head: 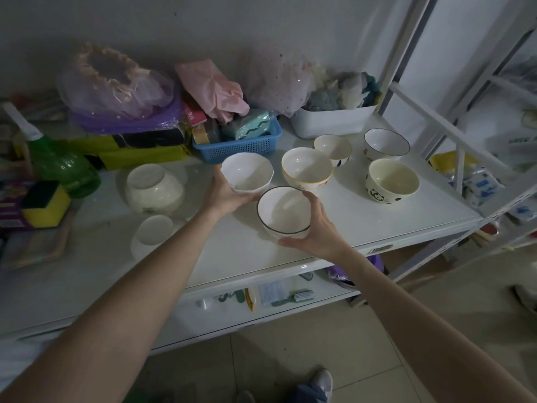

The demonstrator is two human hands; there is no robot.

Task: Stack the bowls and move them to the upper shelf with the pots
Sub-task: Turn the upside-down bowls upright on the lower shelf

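The dark-rimmed bowl [283, 212] is grasped by the right hand [316, 228], and the white wavy bowl [247, 173] by the left hand [223, 193], both just above the white shelf [348, 216]. Nothing is stacked yet. Four more bowls [392, 181] stand apart near them. I think the work only begins; the upper shelf with pots is not visible.
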